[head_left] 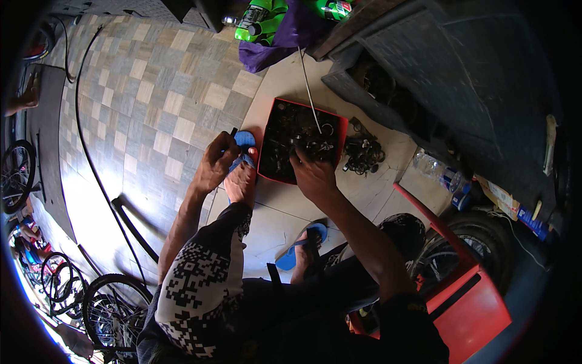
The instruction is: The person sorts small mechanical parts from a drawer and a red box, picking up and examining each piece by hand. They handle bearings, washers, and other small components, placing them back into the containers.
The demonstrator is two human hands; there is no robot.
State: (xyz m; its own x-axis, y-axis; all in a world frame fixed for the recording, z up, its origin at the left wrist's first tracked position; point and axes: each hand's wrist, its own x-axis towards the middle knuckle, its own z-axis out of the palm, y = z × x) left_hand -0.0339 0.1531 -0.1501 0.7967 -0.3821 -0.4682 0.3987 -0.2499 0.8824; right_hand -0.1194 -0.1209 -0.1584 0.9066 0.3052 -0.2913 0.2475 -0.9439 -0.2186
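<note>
A red-rimmed square box full of dark, greasy small metal parts stands on the floor in front of me. My right hand reaches over its near edge, fingertips bent together among the parts; whatever they grip blends into the dark pile. Left of the box, above my blue-sandalled foot, my left hand is closed, with a small dark piece poking out past its fingers. A thin pale rod leans into the box, its lower end near a metal ring.
More loose metal parts lie right of the box. Beyond it sits a purple bag with green bottles. A red plastic chair and a tyre are at my right. A black cable crosses the tiled floor; bicycles stand lower left.
</note>
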